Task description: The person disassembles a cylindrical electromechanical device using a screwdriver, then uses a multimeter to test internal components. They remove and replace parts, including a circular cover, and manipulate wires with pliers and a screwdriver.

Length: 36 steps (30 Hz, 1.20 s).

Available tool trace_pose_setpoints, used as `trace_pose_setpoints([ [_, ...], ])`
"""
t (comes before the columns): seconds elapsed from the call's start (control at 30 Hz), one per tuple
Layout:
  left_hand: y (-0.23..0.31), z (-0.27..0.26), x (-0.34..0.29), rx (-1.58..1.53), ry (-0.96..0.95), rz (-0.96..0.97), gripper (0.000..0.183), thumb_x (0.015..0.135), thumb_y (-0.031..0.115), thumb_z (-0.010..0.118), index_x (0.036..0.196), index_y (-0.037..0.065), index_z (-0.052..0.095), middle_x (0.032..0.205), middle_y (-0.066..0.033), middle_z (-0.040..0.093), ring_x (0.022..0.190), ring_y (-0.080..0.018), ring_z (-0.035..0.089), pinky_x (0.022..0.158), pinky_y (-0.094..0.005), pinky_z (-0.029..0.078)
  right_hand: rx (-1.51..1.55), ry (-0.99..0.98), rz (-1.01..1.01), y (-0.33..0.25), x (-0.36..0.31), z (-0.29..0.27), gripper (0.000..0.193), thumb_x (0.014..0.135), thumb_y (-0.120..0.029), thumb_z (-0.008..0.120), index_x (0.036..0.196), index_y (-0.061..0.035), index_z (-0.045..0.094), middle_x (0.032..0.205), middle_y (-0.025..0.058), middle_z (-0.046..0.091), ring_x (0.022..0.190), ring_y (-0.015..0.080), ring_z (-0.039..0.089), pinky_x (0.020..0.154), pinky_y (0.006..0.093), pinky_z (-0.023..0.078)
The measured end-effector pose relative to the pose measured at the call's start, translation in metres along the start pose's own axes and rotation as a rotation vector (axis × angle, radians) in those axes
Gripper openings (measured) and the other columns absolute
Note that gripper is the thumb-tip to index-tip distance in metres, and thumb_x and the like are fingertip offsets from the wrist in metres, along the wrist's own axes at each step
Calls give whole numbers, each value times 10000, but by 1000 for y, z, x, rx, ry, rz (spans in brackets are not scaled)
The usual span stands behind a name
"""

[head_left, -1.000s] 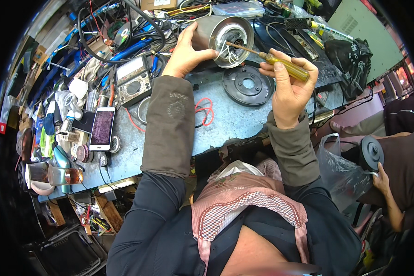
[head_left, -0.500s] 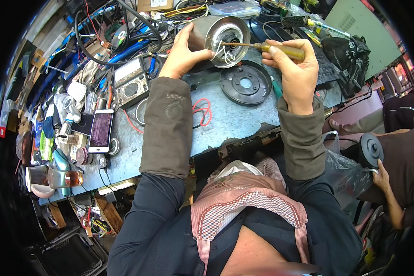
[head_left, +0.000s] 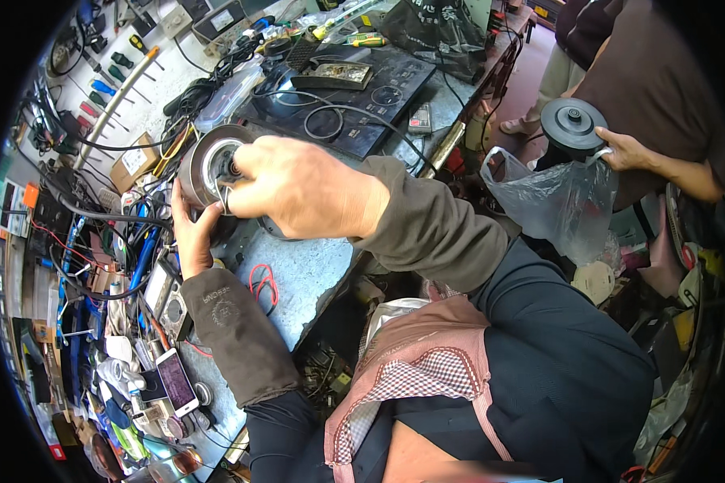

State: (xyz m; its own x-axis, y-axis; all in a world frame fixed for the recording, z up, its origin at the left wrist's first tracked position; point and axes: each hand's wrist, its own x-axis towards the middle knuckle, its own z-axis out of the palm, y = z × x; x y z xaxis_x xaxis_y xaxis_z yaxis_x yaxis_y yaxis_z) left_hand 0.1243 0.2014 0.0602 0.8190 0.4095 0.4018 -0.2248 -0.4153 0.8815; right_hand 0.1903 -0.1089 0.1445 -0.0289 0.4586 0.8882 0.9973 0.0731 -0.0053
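A round metal housing (head_left: 204,158) lies on its side at the back of the grey workbench (head_left: 302,278), its open end facing me. My left hand (head_left: 192,235) grips it from below and from the left. My right hand (head_left: 298,189) is closed in a fist right at the opening. The fist is wrapped around the screwdriver, of which only a dark bit (head_left: 235,169) shows between the fingers. The inside of the housing is mostly hidden behind that hand.
A red wire loop (head_left: 262,283), a multimeter (head_left: 166,295) and a phone (head_left: 176,381) lie by my left forearm among cables and tools. A black cooktop (head_left: 370,101) sits behind. At the right, another person's hand (head_left: 625,150) holds a black round part (head_left: 572,123) and a plastic bag (head_left: 552,201).
The view has swung to the right. My right hand has moved in from the side up against the housing's opening, so the yellow screwdriver handle is now hidden. My left hand keeps its grip.
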Motion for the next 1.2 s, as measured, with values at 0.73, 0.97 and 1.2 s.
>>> trace_pose_setpoints([
  [0.73, -13, -4, 5, 214, 47, 59, 1160, 748, 202, 948, 1713, -28, 346, 1508, -207, 627, 1361, -288, 613, 1189, -399, 466, 126, -21, 717, -18, 5, -10, 223, 951, -92, 800, 1142, -9, 722, 1232, 222, 694, 1066, 428, 706, 859, 483, 572],
  [0.97, -16, -2, 7, 132, 73, 22, 1266, 652, 382, 1002, 1691, -13, 397, 1629, -269, 473, 1535, -381, 464, 1287, -458, 378, 115, 12, 524, -15, 2, -8, 216, 1001, -173, 801, 1118, -12, 715, 1197, 236, 696, 1002, 394, 730, 812, 466, 567],
  [1.2, -18, -2, 10, 120, 65, 37, 1271, 652, 376, 1003, 1696, -10, 391, 1645, -268, 457, 1533, -377, 475, 1275, -447, 397, 87, 11, 400, -7, 5, -7, 129, 1003, -130, 763, 1050, -29, 698, 947, 174, 723, 863, 396, 730, 734, 459, 565],
])
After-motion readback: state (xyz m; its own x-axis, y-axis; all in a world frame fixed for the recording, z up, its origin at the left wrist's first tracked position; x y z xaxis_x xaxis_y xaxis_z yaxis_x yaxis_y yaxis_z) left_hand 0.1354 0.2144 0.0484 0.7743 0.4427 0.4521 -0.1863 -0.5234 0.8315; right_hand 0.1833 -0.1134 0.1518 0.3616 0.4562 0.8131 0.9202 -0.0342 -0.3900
